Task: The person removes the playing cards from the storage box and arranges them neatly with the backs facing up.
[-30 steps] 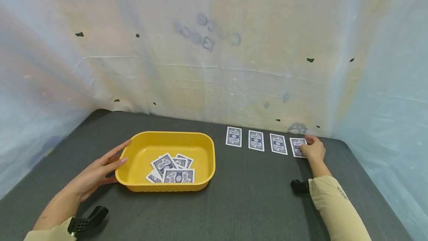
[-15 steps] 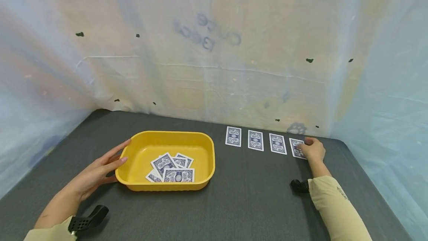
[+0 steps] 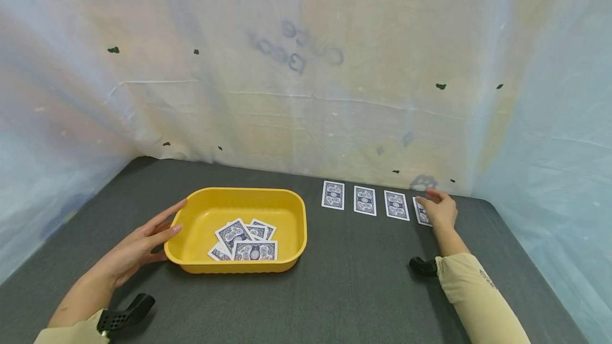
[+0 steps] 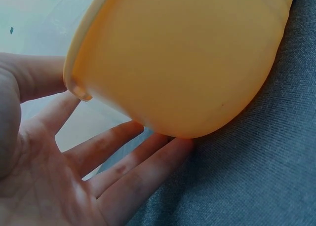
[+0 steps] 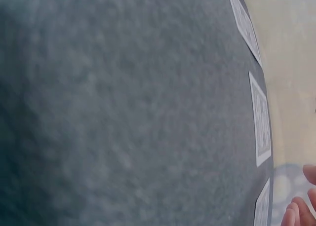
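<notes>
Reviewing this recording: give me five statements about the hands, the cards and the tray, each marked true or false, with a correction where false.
1. The left hand touches the left end of the yellow, plastic-looking rectangular tray. True.
2. Four blue-and-white patterned rectangular playing cards lie in a row on the dark grey fabric-covered table. True.
3. The row lies to the left of the tray in the head view. False: it lies to the right.
4. The right hand is over the leftmost card of the row. False: it partly covers the rightmost card.
5. The tray is empty. False: several overlapping cards lie inside.
</notes>
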Tool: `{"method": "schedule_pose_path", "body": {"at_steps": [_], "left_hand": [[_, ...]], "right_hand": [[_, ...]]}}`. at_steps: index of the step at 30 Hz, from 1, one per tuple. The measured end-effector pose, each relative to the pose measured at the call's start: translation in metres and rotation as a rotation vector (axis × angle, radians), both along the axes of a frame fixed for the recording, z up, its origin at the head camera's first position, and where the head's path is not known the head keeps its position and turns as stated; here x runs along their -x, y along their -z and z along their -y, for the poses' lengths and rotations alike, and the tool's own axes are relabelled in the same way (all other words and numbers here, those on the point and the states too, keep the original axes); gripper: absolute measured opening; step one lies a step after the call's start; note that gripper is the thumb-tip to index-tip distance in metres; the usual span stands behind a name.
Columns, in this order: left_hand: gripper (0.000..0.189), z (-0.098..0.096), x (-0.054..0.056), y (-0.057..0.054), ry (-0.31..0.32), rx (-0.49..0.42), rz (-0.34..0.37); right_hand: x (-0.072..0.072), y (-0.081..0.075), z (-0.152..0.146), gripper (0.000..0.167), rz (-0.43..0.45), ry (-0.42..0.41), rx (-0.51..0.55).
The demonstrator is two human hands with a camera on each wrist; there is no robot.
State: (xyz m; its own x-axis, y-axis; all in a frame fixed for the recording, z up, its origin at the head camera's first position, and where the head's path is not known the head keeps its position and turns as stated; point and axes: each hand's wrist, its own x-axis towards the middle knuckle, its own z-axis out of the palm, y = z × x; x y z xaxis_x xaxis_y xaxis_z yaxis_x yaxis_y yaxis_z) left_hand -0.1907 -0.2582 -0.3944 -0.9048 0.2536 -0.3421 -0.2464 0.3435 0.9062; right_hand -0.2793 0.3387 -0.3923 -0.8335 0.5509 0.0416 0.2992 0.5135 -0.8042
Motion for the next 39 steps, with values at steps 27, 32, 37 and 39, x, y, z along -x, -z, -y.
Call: {"method": "schedule_pose_path", "body": {"at_steps": [27, 32, 37, 39], "left_hand": [[0.070, -0.001, -0.001, 0.000, 0.007, -0.020, -0.016], [0.070, -0.001, -0.001, -0.001, 0.000, -0.019, -0.015], [0.070, 0.000, -0.001, -0.002, 0.003, -0.017, -0.014], [0.070, 0.000, -0.001, -0.001, 0.007, -0.016, -0.014]], "right_hand": [[-0.016, -0.010, 0.040, 0.042, -0.119, -0.256, -0.034], [-0.021, -0.010, 0.046, 0.040, -0.157, -0.316, -0.017], [-0.026, -0.009, 0.053, 0.040, -0.179, -0.381, -0.028], [-0.028, -0.009, 0.055, 0.040, -0.177, -0.397, -0.033]]}}
